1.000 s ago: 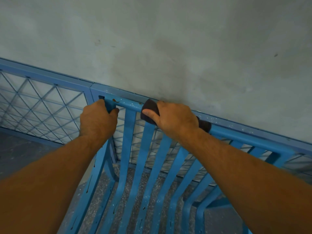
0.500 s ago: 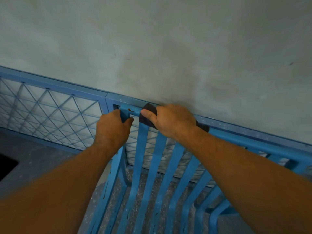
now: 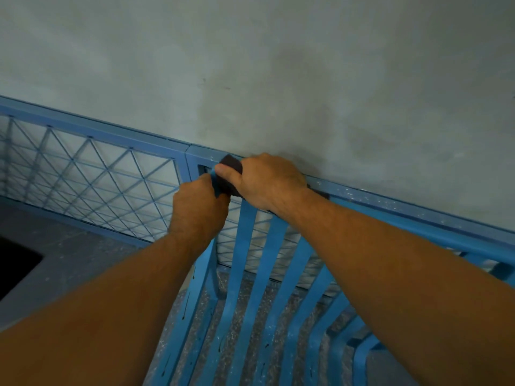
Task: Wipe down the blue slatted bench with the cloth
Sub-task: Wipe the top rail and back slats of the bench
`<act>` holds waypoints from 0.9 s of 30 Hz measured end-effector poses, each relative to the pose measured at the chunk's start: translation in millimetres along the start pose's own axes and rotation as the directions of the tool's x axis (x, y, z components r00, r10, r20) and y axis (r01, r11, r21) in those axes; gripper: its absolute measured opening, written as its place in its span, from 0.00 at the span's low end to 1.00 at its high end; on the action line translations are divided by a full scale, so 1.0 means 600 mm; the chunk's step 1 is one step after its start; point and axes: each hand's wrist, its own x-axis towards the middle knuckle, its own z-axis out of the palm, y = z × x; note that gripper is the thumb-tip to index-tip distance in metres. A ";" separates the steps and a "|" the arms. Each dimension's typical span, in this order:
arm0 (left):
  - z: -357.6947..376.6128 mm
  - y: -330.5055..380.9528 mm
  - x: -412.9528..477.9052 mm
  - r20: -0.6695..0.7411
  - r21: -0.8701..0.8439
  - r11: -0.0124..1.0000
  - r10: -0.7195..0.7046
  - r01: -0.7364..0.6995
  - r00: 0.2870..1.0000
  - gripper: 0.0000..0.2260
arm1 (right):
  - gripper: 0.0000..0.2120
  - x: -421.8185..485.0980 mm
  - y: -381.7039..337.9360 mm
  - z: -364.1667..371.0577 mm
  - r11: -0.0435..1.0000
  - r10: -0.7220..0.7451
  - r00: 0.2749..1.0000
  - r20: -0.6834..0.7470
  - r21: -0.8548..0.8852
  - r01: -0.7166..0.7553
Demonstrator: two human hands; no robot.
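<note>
1. Grey concrete wall behind. The blue slatted bench stands against it, with a blue mesh panel running off to the left.
2. Change: the right hand has slid the dark cloth left along the top rail. A second ago a slat's width separated the two hands. Now the right thumb sits just beside the left hand, touching or nearly so.
3. Right hand: fingers wrapped over the rail, clamping the cloth against it. A bit of cloth also shows past the wrist.
4. Left hand: clenched round the bench's left end post, bracing. It holds no cloth.
5. Meaning: this pass has reached the left end of the rail, I reckon. The corner under the left hand can't be wiped until that hand lets go or shifts.
6. Remaining: the slats look untouched, with dark drip marks on the leftmost ones. My guess is the task is early on.
7. Around: pale specks on the rail along the wall to the right, speckled floor showing through the slats, and a dark opening at lower left.
8. Obstacles: both forearms hide much of the bench's right side. The wall sits tight behind the rail, so reaching its back face looks awkward.
</note>
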 end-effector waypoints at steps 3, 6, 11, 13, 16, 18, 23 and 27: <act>0.003 -0.003 0.000 0.004 -0.005 1.000 -0.001 0.001 1.000 0.07 | 0.32 0.000 -0.010 0.009 0.996 0.084 0.991 -0.101 0.046 -0.079; 0.006 -0.001 -0.001 -0.008 -0.015 1.000 -0.016 0.016 1.000 0.07 | 0.30 0.009 -0.017 0.011 0.970 0.220 0.970 -0.104 0.127 -0.206; 0.008 0.000 0.000 -0.006 0.025 1.000 -0.019 0.019 1.000 0.15 | 0.25 0.033 -0.007 -0.002 0.869 0.443 0.892 0.086 0.205 -0.451; 0.007 0.000 -0.001 -0.013 0.025 0.999 -0.024 0.025 1.000 0.14 | 0.25 0.015 0.002 -0.004 0.888 0.383 0.923 0.042 0.258 -0.381; 0.007 -0.002 0.000 0.001 0.018 1.000 -0.026 0.026 1.000 0.15 | 0.18 -0.046 0.034 0.000 0.984 0.049 0.992 -0.118 0.173 -0.028; 0.007 -0.003 0.001 0.000 0.034 0.999 -0.022 0.022 1.000 0.15 | 0.10 -0.077 0.064 -0.002 0.970 -0.194 0.974 -0.116 0.123 0.207; 0.005 0.000 -0.001 -0.011 0.042 0.999 -0.013 0.014 1.000 0.16 | 0.29 -0.087 0.102 -0.007 0.922 -0.375 0.925 0.059 -0.081 0.379; 0.002 0.000 -0.003 0.014 -0.015 1.000 -0.007 0.007 1.000 0.12 | 0.33 -0.050 0.068 -0.005 0.886 -0.408 0.906 0.114 -0.192 0.423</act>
